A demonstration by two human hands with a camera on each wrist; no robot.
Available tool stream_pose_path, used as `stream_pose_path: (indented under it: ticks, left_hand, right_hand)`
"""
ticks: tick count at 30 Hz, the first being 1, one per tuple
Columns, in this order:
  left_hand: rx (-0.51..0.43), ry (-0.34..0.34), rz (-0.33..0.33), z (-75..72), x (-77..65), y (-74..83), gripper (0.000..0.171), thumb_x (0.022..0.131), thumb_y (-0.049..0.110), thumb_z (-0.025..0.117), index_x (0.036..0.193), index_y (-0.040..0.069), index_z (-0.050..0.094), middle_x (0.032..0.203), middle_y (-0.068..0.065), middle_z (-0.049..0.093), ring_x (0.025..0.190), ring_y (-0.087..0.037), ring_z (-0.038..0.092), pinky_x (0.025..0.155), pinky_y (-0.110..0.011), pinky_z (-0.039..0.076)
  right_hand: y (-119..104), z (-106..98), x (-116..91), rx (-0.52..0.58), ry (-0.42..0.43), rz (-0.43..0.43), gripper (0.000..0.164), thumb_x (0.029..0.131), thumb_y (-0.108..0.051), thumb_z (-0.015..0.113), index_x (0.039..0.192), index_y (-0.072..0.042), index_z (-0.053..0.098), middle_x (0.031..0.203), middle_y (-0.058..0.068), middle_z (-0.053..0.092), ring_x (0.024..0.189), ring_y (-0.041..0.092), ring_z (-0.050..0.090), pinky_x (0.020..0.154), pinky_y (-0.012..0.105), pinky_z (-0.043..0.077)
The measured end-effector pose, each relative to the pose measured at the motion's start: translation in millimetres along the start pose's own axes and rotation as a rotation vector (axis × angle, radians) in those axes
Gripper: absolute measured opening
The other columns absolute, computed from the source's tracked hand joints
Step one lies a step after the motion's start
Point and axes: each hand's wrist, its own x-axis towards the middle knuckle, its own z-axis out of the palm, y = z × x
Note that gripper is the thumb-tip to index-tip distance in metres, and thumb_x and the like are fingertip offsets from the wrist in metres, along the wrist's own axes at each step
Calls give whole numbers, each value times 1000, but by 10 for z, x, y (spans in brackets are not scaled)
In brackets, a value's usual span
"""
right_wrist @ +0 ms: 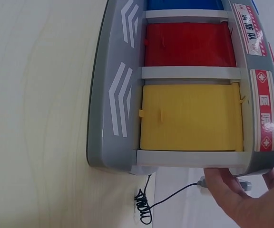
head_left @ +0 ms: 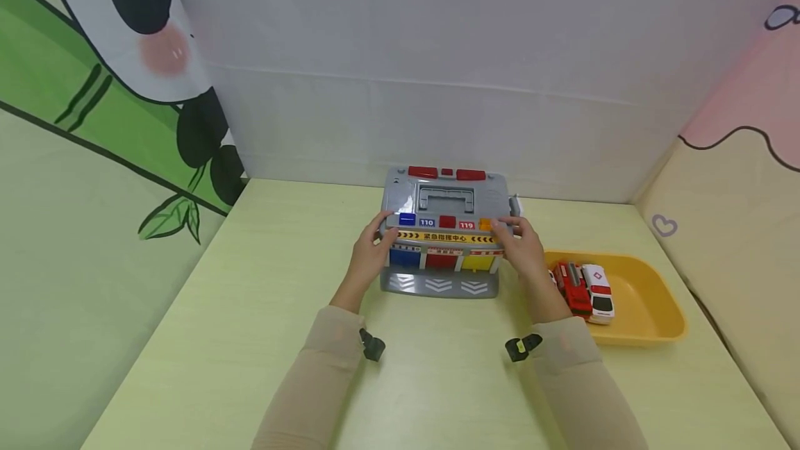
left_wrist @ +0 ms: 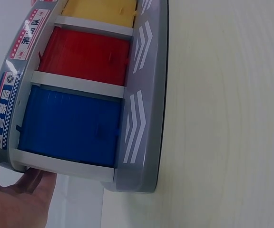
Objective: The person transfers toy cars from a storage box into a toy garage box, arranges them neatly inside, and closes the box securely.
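Observation:
A grey toy garage (head_left: 400,193) stands at the back of the table, a folded handle on its roof and a sloped ramp (head_left: 439,285) in front. Its blue door (left_wrist: 70,126), red door (left_wrist: 87,56) and yellow door (right_wrist: 191,118) are all down. My left hand (head_left: 370,250) grips the garage's left upper corner, thumb at the front edge and fingers at the side and underneath. On the right upper corner, my right hand (head_left: 523,247) grips it likewise, thumb close to the orange button (head_left: 485,225). The far fingertips of both hands are hidden.
To the right sits a yellow tray (head_left: 650,297) holding a red fire truck (head_left: 571,290), a white ambulance (head_left: 598,292) and another partly hidden vehicle. A coiled black cord (right_wrist: 143,207) hangs beside the garage's right side. A white cloth wall (head_left: 437,117) rises behind.

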Motion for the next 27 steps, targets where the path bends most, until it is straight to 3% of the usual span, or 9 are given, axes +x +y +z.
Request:
stream_pose_path:
  ticks: [6,17,27]
  left_hand:
    - [5,-5,3,-7,-9,6,45,100,35,51,144,25,45,145,-9,43,124,-32,48,99,-52,40]
    - [15,-3,-3,-2,-19,-7,45,101,36,49,145,27,44,146,-9,42,126,-33,46,99,-54,40]
    - [17,-7,-1,3,-2,-32,45,101,38,49,144,28,44,146,-9,42,126,-33,46,99,-54,40]
  right_hand:
    - [12,2,10,15,-2,2,64,96,-49,56,141,-8,40,151,20,28,127,37,42,102,44,41]
    - [-18,-14,25,45,0,-8,57,96,-39,60,138,-3,44,140,21,41,114,35,51,93,39,49]
    - [-38,-32,15,87,-7,15,59,95,-40,63,138,-3,46,139,21,43,112,35,52,94,44,48]
